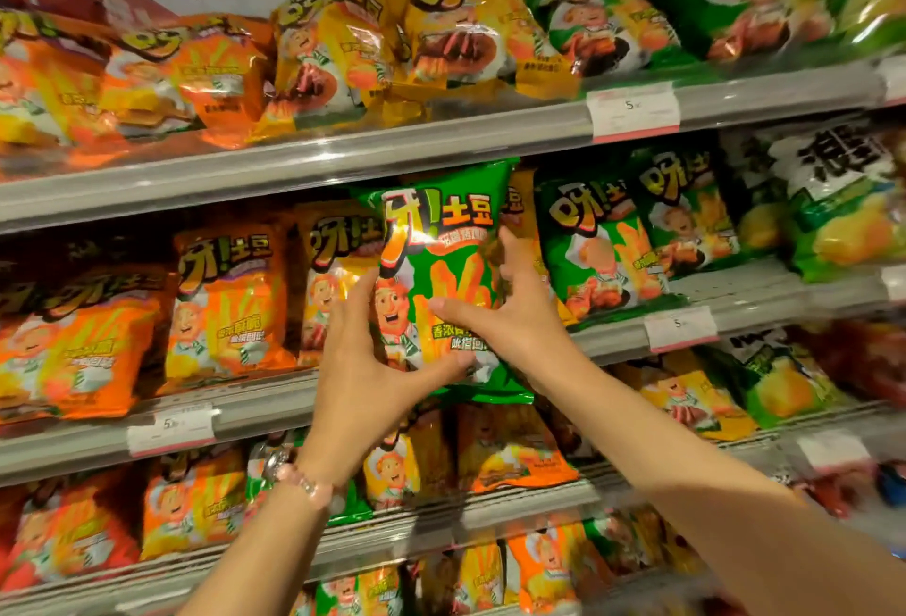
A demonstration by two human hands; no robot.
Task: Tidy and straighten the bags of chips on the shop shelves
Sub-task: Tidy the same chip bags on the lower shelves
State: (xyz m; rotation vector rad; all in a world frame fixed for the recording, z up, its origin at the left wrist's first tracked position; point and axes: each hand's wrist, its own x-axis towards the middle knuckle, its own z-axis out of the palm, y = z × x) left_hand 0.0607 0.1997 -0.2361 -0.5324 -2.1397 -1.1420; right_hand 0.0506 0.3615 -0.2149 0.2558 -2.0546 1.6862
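- Head view: a green bag [441, 272] of chips is held upright in front of the middle shelf [274, 412], its lower edge hanging below the shelf rail.
- The bag is glossy green, with big yellow and orange characters at the top, a cartoon cook at the lower left and orange fries in the middle. Its surface is a little wrinkled and reflects light.
- The left hand [365, 370] holds the bag at its left lower side: the thumb presses on the front near the bottom, the fingers [355, 294] are spread along the left edge.
- The right hand [517, 316] holds the right side: the thumb lies across the front, the fingers go up the right edge, partly behind the bag.
- A bracelet [304, 480] is on the left wrist.
- Orange bags [230, 306] stand on the same shelf at the left, other green bags [598, 248] at the right.
- White price tags [632, 110] hang on the rails.
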